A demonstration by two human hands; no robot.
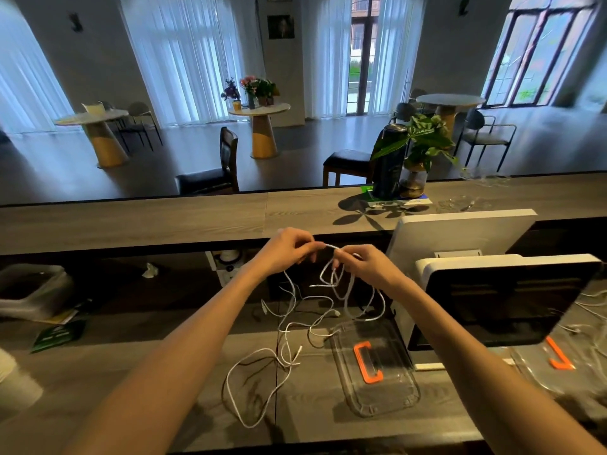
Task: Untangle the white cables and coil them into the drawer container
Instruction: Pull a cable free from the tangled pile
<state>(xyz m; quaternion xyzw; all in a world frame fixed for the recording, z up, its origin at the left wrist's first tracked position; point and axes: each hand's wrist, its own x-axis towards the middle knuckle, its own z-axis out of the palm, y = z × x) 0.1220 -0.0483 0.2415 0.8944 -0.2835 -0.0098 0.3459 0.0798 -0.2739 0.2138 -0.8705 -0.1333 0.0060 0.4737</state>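
My left hand and my right hand are raised over the desk, both pinching the same tangle of white cables close together. Loops hang from my right hand, and several strands trail down onto the desk, ending in a big loose loop near the front. A clear plastic drawer container with an orange handle lies on the desk to the right of the cables, below my right hand. I see no cable inside it.
A white point-of-sale screen stands at the right, with more white cables and a second clear container with an orange handle beyond it. A raised counter carries a potted plant and a dark bottle. A bin sits at the left.
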